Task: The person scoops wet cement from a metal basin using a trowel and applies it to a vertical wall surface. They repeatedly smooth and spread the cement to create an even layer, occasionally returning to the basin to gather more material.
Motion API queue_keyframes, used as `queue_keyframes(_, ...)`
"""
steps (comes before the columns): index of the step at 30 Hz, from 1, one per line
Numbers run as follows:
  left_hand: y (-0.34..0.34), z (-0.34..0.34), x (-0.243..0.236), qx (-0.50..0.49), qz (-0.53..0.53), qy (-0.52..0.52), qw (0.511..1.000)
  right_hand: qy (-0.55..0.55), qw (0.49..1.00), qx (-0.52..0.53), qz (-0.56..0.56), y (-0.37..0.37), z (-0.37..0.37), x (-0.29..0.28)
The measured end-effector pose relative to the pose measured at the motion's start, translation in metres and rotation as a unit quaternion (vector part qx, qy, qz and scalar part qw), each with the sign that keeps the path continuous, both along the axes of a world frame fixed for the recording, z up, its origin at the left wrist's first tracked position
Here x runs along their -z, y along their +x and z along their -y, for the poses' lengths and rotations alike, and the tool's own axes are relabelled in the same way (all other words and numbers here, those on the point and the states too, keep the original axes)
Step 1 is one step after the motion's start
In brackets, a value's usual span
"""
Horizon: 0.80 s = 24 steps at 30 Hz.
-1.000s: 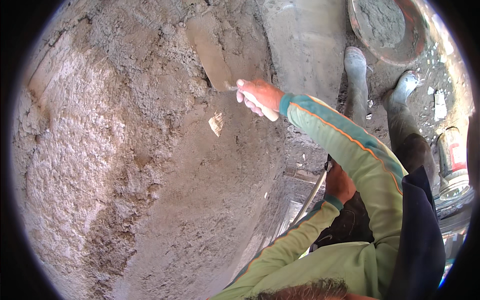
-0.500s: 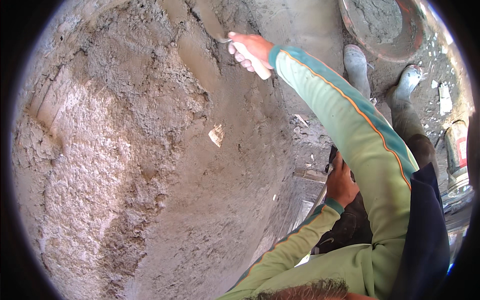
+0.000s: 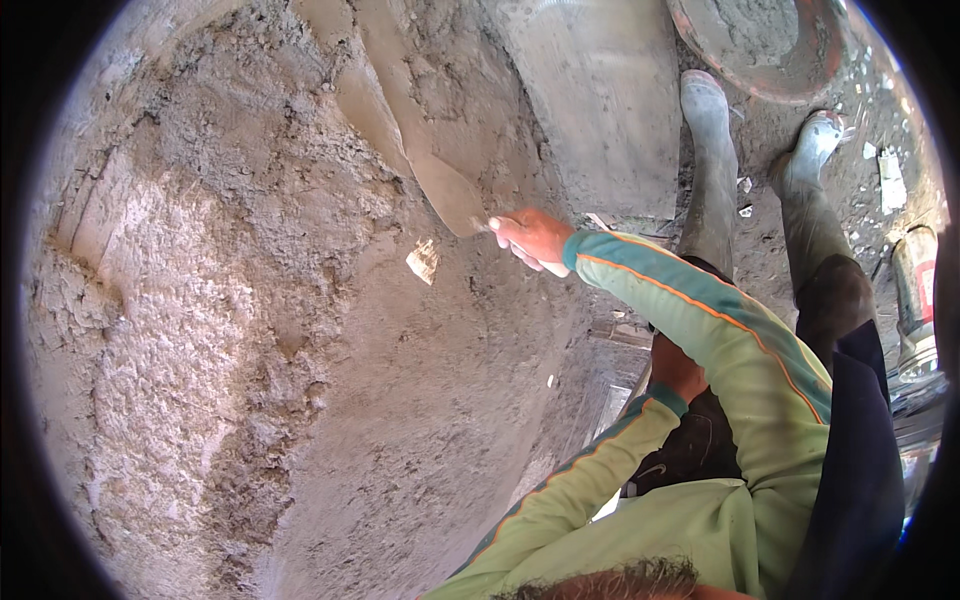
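My right hand (image 3: 530, 240) is closed round the pale handle of a metal trowel (image 3: 447, 195), whose flat blade lies against rough grey mortar (image 3: 250, 120). A smoother band of mortar runs up and away from the blade, and a pale, angular fragment (image 3: 422, 262) is lodged in the surface below it. My left hand (image 3: 678, 365) is lower, beside my legs and partly behind my right arm; its fingers are hidden, so what it holds cannot be made out.
A flat grey board (image 3: 610, 110) lies beyond the trowel. At the top right is a round reddish basin (image 3: 830, 50) with grey mix. My booted legs (image 3: 805, 200) stand on debris-strewn ground, beside a cylindrical container (image 3: 915, 285) with a red label at the right edge.
My right hand rose with the trowel toward the top of the view, then came back down and slightly right. My left hand is now more covered by the right arm.
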State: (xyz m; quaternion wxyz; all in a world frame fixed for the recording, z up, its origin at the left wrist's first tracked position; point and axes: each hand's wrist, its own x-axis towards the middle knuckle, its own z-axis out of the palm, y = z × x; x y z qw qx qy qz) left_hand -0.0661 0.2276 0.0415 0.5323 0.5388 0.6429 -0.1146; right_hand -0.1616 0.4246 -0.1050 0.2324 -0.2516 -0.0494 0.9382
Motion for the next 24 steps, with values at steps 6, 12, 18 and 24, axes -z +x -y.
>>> queue_keyframes(6,0.001,0.003,-0.003,-0.116,0.024,-0.087,0.989,-0.200,0.965,0.067,-0.156,0.007,-0.013,-0.013)
queue_keyframes(12,-0.006,0.038,0.007,0.077,-0.044,0.009,0.996,0.013,0.998,-0.032,-0.049,0.010,-0.020,-0.051)
queue_keyframes(18,0.012,0.004,0.005,0.101,-0.016,0.019,0.995,0.225,0.946,-0.103,0.208,0.050,0.019,-0.028)
queue_keyframes(24,0.043,-0.053,-0.009,0.060,-0.135,-0.063,0.987,0.127,0.839,0.068,0.524,0.207,0.065,-0.001)
